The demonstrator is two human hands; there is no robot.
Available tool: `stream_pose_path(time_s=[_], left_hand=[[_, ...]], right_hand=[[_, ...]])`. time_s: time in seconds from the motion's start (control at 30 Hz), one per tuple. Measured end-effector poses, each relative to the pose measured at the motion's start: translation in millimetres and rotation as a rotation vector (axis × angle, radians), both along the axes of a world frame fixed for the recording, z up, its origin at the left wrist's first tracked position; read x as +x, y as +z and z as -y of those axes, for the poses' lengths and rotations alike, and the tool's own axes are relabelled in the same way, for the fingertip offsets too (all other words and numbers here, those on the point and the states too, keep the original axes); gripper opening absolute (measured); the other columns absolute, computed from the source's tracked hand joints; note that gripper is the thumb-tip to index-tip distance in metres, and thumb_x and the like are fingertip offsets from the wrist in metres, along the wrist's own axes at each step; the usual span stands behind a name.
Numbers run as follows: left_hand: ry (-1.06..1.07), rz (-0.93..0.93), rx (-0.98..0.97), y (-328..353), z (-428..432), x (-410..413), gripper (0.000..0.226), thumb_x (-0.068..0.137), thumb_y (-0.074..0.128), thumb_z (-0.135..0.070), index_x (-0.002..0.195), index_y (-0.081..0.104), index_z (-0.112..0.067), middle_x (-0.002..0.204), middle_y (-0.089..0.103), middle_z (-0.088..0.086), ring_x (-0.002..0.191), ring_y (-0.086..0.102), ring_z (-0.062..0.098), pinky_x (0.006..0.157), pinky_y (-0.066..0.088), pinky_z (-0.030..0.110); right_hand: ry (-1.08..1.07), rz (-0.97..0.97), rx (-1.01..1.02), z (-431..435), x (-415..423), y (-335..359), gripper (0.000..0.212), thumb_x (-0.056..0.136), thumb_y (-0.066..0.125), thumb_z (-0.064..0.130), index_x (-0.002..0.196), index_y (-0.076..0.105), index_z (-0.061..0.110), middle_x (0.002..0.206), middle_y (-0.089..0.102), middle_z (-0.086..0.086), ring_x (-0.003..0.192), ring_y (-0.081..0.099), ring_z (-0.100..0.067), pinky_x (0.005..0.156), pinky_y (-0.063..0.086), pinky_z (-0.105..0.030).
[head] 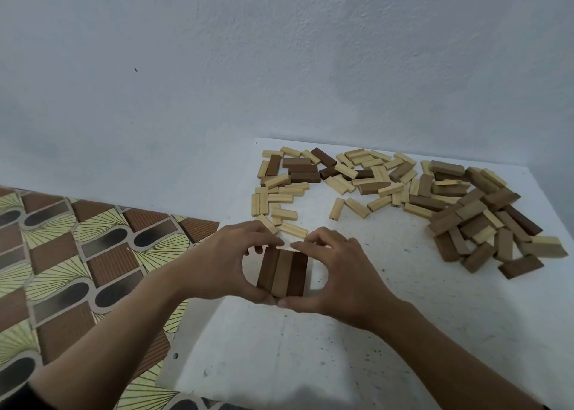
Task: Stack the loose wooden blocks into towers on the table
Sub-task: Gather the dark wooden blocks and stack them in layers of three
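Behind the three-block row (282,273), loose blocks (372,188).

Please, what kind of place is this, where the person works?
Probably a room in a home, not a workshop: a plain painted wall, a floor with a patterned covering, and a white table with loose wooden blocks on it.

left hand (222,263), right hand (340,274), gripping (fingers (312,238) curled)
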State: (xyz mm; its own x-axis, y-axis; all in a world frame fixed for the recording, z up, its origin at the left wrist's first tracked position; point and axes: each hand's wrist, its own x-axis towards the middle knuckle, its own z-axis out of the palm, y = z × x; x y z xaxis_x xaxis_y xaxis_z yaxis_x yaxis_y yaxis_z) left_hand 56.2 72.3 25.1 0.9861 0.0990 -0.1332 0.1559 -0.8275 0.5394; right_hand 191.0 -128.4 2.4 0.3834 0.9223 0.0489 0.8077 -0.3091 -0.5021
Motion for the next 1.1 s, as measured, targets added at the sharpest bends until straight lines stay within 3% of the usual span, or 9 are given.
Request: stream_pose_path(time_s=[0.13, 0.27, 0.4, 0.5, 0.67, 0.8, 0.9, 1.0, 1.1], left_hand=[[0.103, 0.086, -0.132, -7.1, 2.0, -14.0, 0.086, 0.067, 0.076, -0.074, 0.142, 0.047, -0.045, 0.127, 0.053, -0.030, 0.119, 0.051, 0.001, 0.086, 0.047, 0.018], [0.453, 0.302, -0.515, -23.8, 25.0, -24.6, 0.039, 0.094, 0.054, -0.052, 0.131, 0.058, -0.041, 0.125, 0.065, -0.026, 0.122, 0.057, -0.002, 0.099, 0.050, 0.022], [0.658, 0.371, -0.758, -46.4, 57.7, -34.3, 0.050, 0.102, 0.029, -0.057, 0.140, 0.055, -0.038, 0.139, 0.057, -0.026, 0.132, 0.050, -0.003, 0.108, 0.040, 0.026], [0.691, 0.405, -0.730, -58.9, 74.1, -37.7, 0.046, 0.108, 0.027, -0.051, 0.146, 0.048, -0.035, 0.144, 0.052, -0.029, 0.136, 0.043, -0.007, 0.111, 0.038, 0.018], [0.631, 0.398, -0.721, -61.2, 88.8, -37.7, 0.050, 0.106, 0.021, -0.047, 0.150, 0.039, -0.034, 0.144, 0.043, -0.040, 0.141, 0.031, -0.013, 0.109, 0.022, 0.002], [0.615, 0.392, -0.741, -66.5, 88.7, -38.4, 0.059, 0.102, 0.021, -0.062, 0.154, 0.035, -0.039, 0.158, 0.038, -0.020, 0.149, 0.025, 0.001, 0.126, 0.018, 0.033], [0.609, 0.370, -0.677, -73.2, 88.8, -39.8, 0.054, 0.104, 0.021, -0.061, 0.155, 0.031, -0.044, 0.161, 0.033, -0.017, 0.152, 0.021, 0.005, 0.126, 0.016, 0.048], [0.620, 0.392, -0.747, -70.6, 91.5, -37.7, 0.049, 0.106, 0.029, -0.049, 0.154, 0.033, -0.042, 0.159, 0.034, -0.023, 0.150, 0.022, 0.000, 0.126, 0.016, 0.044], [0.600, 0.411, -0.745, -67.2, 94.4, -35.8, 0.049, 0.104, 0.035, -0.040, 0.153, 0.035, -0.038, 0.153, 0.038, -0.032, 0.146, 0.027, -0.006, 0.124, 0.020, 0.025]], right_hand=[[-0.143, -0.243, 0.098, 12.3, -1.9, -11.5, 0.083, 0.072, 0.060, 0.082, 0.141, 0.049, 0.039, 0.132, 0.042, 0.029, 0.122, 0.039, 0.006, 0.099, 0.037, -0.021], [-0.316, -0.425, 0.221, 23.5, -12.4, -26.3, 0.053, 0.092, 0.037, 0.070, 0.140, 0.038, 0.048, 0.137, 0.035, 0.043, 0.131, 0.034, 0.017, 0.101, 0.026, -0.002], [-0.318, -0.551, 0.132, 27.4, -29.2, -41.7, 0.060, 0.097, 0.023, 0.061, 0.154, 0.023, 0.043, 0.158, 0.020, 0.032, 0.142, 0.011, 0.019, 0.116, 0.010, -0.011], [-0.312, -0.571, 0.088, 25.4, -39.0, -49.2, 0.062, 0.098, 0.020, 0.061, 0.156, 0.011, 0.045, 0.161, 0.008, 0.033, 0.146, 0.001, 0.014, 0.122, 0.005, -0.022], [-0.290, -0.617, 0.101, 21.1, -47.1, -47.5, 0.062, 0.099, 0.019, 0.059, 0.156, 0.001, 0.046, 0.159, 0.000, 0.038, 0.145, -0.002, 0.016, 0.120, 0.003, -0.018], [-0.267, -0.635, 0.134, 19.8, -51.1, -46.9, 0.058, 0.102, 0.020, 0.054, 0.156, 0.000, 0.047, 0.157, 0.002, 0.042, 0.146, 0.001, 0.015, 0.122, 0.005, -0.020], [-0.252, -0.633, 0.140, 18.6, -51.1, -48.3, 0.056, 0.103, 0.019, 0.052, 0.156, 0.000, 0.049, 0.154, 0.004, 0.046, 0.146, 0.004, 0.014, 0.126, 0.006, -0.030], [-0.242, -0.635, 0.153, 18.6, -51.0, -48.1, 0.055, 0.103, 0.021, 0.052, 0.155, 0.002, 0.053, 0.150, 0.008, 0.051, 0.145, 0.008, 0.016, 0.125, 0.009, -0.025], [-0.230, -0.626, 0.167, 19.1, -50.4, -48.4, 0.055, 0.103, 0.024, 0.052, 0.154, 0.003, 0.054, 0.144, 0.010, 0.056, 0.143, 0.010, 0.018, 0.120, 0.011, -0.013]])
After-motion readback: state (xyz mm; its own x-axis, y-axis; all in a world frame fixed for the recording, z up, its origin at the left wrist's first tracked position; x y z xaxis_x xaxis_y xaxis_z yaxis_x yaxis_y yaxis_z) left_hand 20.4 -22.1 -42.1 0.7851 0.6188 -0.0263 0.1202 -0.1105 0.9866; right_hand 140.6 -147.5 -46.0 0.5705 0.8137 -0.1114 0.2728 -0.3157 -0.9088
